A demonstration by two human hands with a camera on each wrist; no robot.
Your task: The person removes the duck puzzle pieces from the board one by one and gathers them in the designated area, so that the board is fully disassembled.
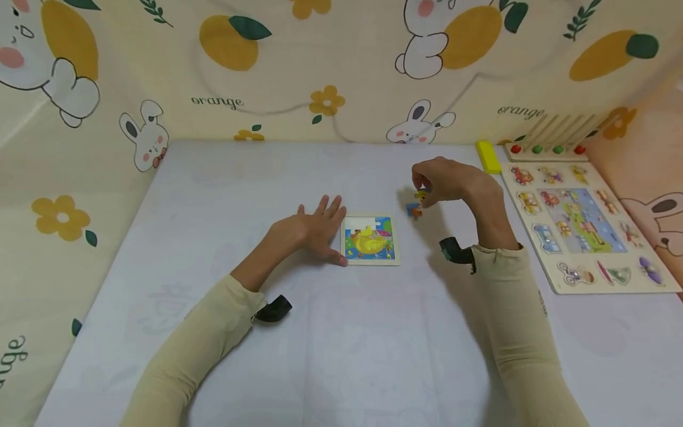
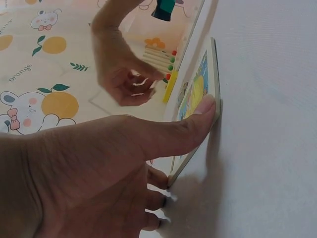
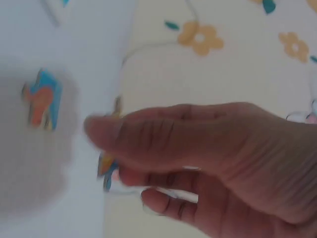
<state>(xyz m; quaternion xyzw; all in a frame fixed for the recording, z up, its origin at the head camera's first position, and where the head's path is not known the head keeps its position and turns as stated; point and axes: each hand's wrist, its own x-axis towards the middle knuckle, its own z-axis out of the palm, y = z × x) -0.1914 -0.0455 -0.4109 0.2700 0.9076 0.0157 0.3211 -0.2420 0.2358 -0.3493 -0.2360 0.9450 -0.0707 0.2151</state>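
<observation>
A small square jigsaw puzzle [image 1: 370, 242] with a yellow duck picture lies on the table, with a white gap in its upper part. My left hand [image 1: 313, 230] rests along its left side, fingers spread. In the left wrist view the thumb [image 2: 204, 106] presses on the puzzle's pale frame [image 2: 216, 74]. Farther right, my right hand [image 1: 447, 181] pinches a yellow jigsaw piece [image 1: 421, 194] above the table. The right wrist view is blurred, and the fingers hide most of that held piece [image 3: 105, 164]. A loose blue and orange piece [image 1: 413, 210] lies below the right hand.
A wooden picture board [image 1: 544, 261] with several shaped pieces lies at the right. Behind it stands a rack with rods and red and green beads [image 1: 537, 149], beside a yellow block [image 1: 488, 157]. A printed cloth [image 1: 277, 71] hangs behind the table.
</observation>
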